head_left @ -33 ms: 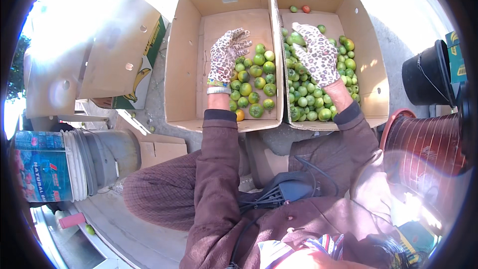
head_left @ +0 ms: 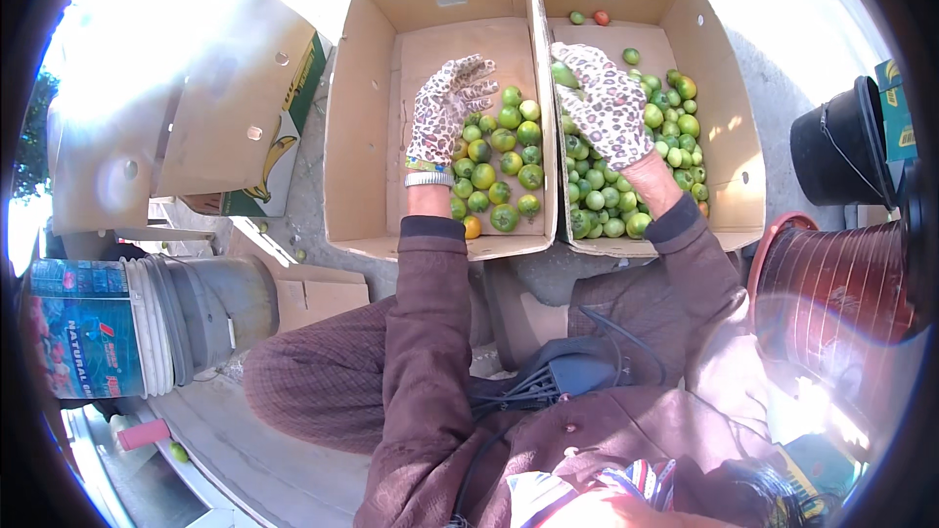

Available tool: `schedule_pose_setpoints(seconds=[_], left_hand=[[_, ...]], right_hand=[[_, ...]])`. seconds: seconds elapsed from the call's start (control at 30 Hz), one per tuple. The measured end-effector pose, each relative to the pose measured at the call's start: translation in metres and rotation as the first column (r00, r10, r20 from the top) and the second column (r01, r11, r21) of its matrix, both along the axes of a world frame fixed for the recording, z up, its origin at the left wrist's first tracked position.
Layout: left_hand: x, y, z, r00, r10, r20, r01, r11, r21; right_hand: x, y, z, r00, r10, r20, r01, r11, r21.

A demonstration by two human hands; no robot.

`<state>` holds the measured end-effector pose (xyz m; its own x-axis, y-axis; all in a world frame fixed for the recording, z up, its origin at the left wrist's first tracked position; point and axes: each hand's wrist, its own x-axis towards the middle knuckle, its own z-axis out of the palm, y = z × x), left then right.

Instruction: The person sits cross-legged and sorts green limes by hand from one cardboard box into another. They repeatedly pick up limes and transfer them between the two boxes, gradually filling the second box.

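Head view:
1. The right hand [head_left: 606, 110], partly closed, is gripping a green tomato [head_left: 564, 75] over the right box [head_left: 719, 161]; bumping the left box [head_left: 362, 127] could knock it loose.
2. The left hand [head_left: 442, 115] is hanging half-open, apparently empty, beside loose tomatoes [head_left: 504, 140].

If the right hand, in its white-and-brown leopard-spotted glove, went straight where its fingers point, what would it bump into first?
Probably the long brown cardboard wall just to the left of the right hand. The hand's height is unclear, so it might pass over the top instead.
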<state>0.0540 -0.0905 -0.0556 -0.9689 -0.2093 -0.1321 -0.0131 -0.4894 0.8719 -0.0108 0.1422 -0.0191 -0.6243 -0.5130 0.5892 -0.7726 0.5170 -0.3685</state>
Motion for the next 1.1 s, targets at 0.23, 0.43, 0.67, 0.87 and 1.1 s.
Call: schedule_pose_setpoints(seconds=[0.23,0.43,0.67,0.87,1.1], left_hand=[[-0.002,0.011,0.007,0.983,-0.056,-0.175,0.075,0.992,0.105],[0.005,-0.009,0.009,0.984,0.136,-0.119,-0.116,0.980,0.159],[0.016,-0.066,-0.102,0.637,0.749,0.179,-0.320,0.469,-0.823],[0.035,-0.086,-0.138,0.599,0.602,0.527,0.701,-0.077,-0.709],[0.012,-0.057,-0.117,0.566,0.482,0.669,0.822,-0.265,-0.504]], right_hand=[[0.020,-0.047,-0.007,0.966,0.258,-0.032,-0.260,0.963,-0.066],[0.001,0.002,-0.023,0.987,0.156,0.041,-0.152,0.984,-0.087],[-0.027,0.089,-0.078,0.935,-0.178,0.306,0.067,0.938,0.341],[-0.035,0.101,-0.095,0.938,-0.190,0.289,0.081,0.933,0.350],[-0.056,0.124,-0.095,0.877,-0.348,0.331,0.207,0.896,0.393]])
